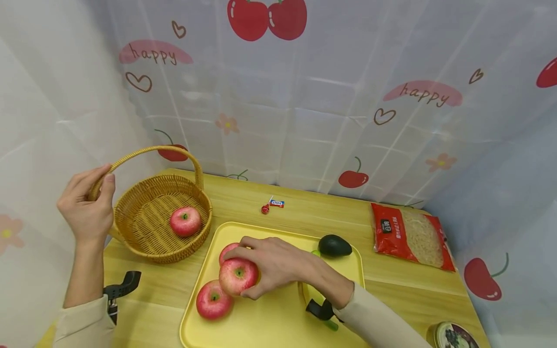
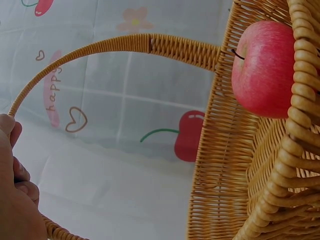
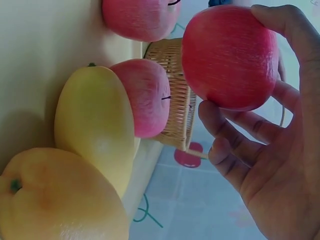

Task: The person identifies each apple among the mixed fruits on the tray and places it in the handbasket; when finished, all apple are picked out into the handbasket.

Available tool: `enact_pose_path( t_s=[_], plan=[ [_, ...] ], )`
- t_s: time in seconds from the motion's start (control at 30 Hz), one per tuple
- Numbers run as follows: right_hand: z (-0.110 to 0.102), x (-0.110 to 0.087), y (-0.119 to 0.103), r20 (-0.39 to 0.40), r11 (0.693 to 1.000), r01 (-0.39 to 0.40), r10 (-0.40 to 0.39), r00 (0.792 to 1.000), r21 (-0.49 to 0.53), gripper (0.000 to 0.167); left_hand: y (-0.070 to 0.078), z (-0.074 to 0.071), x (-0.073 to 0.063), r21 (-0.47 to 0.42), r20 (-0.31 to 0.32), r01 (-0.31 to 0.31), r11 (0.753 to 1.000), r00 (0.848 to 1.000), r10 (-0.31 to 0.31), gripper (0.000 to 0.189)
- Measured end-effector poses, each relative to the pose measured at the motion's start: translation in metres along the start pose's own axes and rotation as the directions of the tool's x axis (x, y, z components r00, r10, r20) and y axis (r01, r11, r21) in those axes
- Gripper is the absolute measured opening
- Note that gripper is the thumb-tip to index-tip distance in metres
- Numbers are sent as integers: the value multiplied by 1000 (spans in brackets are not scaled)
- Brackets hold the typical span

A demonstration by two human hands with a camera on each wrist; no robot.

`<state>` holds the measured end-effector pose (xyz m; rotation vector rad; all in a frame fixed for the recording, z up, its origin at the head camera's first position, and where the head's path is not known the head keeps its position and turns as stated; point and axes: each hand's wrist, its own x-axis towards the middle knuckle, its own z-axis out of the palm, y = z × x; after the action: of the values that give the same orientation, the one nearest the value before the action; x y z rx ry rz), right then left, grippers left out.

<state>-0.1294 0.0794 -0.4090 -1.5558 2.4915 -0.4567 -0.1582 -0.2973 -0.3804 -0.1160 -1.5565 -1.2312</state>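
My left hand (image 1: 87, 203) grips the arched handle (image 2: 107, 44) of a wicker basket (image 1: 152, 256). One red apple (image 1: 185, 222) lies inside that basket. Over the yellow tray (image 1: 261, 333), my right hand (image 1: 278, 266) holds another red apple (image 1: 237, 277) between thumb and fingers; the right wrist view shows this held apple (image 3: 230, 57) raised off the tray. Two more apples rest on the tray, a front apple (image 1: 214, 300) and a back apple (image 1: 228, 250) partly covered by the held one. A yellow oval fruit (image 3: 95, 120) and an orange round fruit (image 3: 60, 195) are mostly hidden by my right arm in the head view.
A dark green avocado (image 1: 334, 246) sits at the tray's back right corner. Behind the tray lie a red lollipop (image 1: 265, 209) and a small blue-and-white wrapper (image 1: 277, 204). A red bag (image 1: 411, 237) lies right, with a round tin (image 1: 454, 336) nearer the front. Printed curtains (image 1: 278, 96) enclose the table.
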Motion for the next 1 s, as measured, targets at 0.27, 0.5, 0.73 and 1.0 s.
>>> enact_pose_path(
  t_s=[0.27,0.5,0.73,1.0],
  plan=[
    [0,12,1,-4,1000,13,-13,1000,6,68,1,0,1,-12,-3,6,1000,1000,-6,15],
    [-1,24,1,0,1000,11,-11,1000,17,70,0,0,1,-7,-1,9,1000,1000,-9,15],
    [1,36,2,9,1000,-2,1,1000,14,70,0,0,1,0,-6,7,1000,1000,-7,14],
    [1,46,3,23,999,1,-2,1000,40,70,2,1,-1,-3,-4,13,1000,1000,-13,15]
  ],
)
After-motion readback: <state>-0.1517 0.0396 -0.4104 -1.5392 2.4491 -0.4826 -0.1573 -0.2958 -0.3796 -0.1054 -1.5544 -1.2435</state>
